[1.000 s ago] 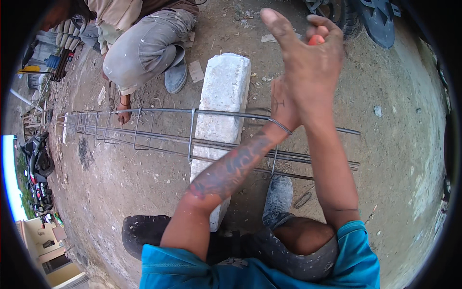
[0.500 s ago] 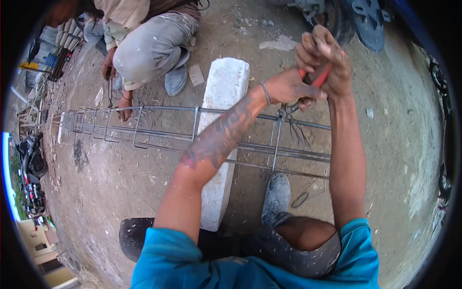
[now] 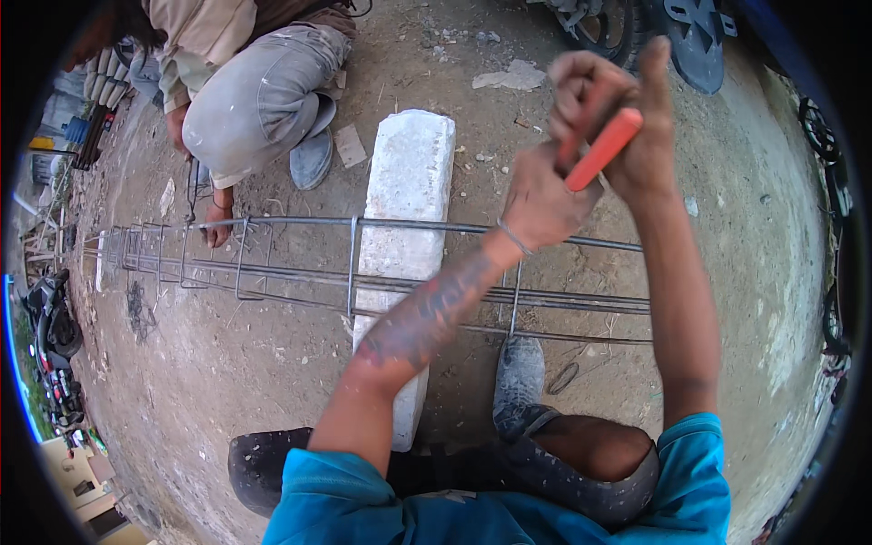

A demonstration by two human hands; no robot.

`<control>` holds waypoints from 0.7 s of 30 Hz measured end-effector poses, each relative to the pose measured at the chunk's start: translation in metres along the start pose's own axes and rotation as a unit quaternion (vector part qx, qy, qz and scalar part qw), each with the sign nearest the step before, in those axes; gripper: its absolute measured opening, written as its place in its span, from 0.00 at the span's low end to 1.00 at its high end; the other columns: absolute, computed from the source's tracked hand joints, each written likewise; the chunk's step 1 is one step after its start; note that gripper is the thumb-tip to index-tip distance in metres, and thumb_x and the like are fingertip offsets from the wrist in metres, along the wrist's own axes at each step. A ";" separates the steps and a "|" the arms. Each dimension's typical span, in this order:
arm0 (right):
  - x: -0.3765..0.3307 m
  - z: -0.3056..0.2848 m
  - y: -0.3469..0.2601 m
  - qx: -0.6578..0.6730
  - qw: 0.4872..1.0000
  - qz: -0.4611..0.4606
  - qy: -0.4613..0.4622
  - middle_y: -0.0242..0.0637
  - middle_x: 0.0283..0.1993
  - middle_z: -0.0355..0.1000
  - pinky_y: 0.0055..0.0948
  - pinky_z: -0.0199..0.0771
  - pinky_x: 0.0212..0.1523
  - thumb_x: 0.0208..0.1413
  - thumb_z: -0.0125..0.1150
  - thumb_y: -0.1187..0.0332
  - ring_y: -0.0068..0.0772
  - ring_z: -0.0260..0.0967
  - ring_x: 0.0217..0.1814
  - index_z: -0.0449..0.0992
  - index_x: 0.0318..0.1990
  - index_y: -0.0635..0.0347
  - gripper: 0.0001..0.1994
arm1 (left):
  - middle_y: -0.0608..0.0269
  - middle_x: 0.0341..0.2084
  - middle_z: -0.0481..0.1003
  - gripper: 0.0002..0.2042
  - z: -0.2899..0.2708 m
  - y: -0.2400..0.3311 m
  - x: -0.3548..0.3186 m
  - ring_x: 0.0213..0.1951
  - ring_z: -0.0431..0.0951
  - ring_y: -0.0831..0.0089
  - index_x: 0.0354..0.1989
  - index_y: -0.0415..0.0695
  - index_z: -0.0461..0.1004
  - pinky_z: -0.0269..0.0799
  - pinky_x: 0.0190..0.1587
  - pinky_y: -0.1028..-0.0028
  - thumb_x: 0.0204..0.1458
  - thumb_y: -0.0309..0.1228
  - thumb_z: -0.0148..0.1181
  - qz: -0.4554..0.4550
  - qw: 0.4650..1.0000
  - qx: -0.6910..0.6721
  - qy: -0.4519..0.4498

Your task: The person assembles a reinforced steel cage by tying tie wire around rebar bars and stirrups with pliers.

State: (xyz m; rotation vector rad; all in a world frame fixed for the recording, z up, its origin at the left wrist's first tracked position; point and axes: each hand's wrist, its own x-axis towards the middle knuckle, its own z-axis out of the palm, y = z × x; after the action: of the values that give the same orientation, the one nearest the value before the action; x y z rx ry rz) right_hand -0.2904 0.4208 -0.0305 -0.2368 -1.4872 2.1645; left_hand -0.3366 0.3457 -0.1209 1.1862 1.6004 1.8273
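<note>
Red-handled pliers [image 3: 607, 150] are in my right hand [image 3: 640, 136], handles spread; its fingers curl round one handle and its thumb points up. My left hand [image 3: 552, 195] is closed, palm down, against the lower end of the handles. It hides the plier jaws and whatever its fingers grip. Both hands are smeared by motion. Just under them runs the top bar of a long rebar cage [image 3: 463, 225], with square stirrups [image 3: 352, 263] along it. The cage crosses a white block [image 3: 411, 163] and passes over my dusty shoe [image 3: 520, 377].
A person in grey trousers [image 3: 263, 109] crouches at the far left, one hand [image 3: 218, 222] at the cage and a thin tool [image 3: 193, 186] in the other. A wire loop [image 3: 564, 377] lies by my shoe. Motorbikes stand at the left [image 3: 56, 336] and back right [image 3: 627, 27].
My left hand has swung from the pliers' side to below them, hiding the bar joint. My right thumb has lifted and the handles have turned. The view has shifted slightly.
</note>
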 end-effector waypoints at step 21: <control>0.034 -0.046 0.017 0.045 0.937 -0.044 -0.344 0.28 0.19 0.62 0.23 0.65 0.26 0.50 0.52 0.35 0.22 0.61 0.21 0.70 0.32 0.61 0.31 | 0.50 0.31 0.76 0.15 -0.033 0.035 -0.003 0.37 0.76 0.76 0.34 0.35 0.70 0.70 0.39 0.69 0.43 0.32 0.64 -0.149 0.972 -0.055 -0.176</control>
State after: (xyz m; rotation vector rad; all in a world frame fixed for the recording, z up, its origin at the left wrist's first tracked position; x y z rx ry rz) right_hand -0.3058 0.4709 -0.0595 0.6785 -1.6872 2.3512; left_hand -0.3548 0.3162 -0.0875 1.0816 1.3715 1.4061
